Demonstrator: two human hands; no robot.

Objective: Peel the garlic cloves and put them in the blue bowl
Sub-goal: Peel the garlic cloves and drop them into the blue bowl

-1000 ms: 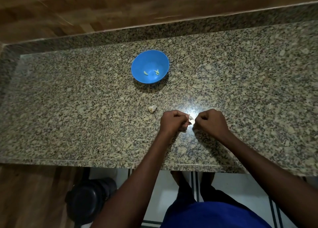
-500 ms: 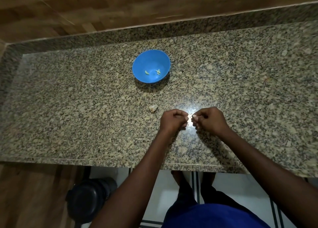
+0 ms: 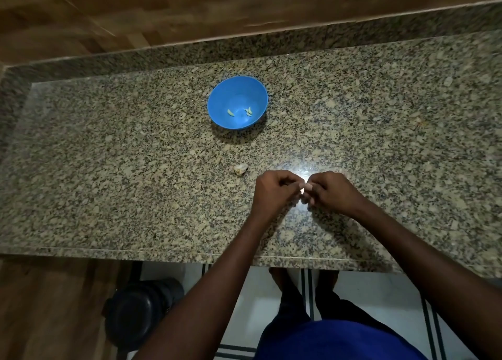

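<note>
Both hands, left hand (image 3: 274, 190) and right hand (image 3: 332, 192), are pinching one garlic clove (image 3: 306, 187); three peeled cloves (image 3: 239, 112) are lying in the blue bowl (image 3: 217, 99), another garlic piece (image 3: 241, 168) is waiting on the tabletop (image 3: 108, 183).

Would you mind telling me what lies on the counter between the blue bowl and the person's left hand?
In the head view, one pale garlic piece sits on the counter between the blue bowl and the left hand.

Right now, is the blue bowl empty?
No, the blue bowl holds a few peeled garlic cloves at its bottom.

Speckled granite counter (image 3: 108, 196); wood-panelled wall (image 3: 190, 12) behind; white tiled floor (image 3: 252, 305).
</note>
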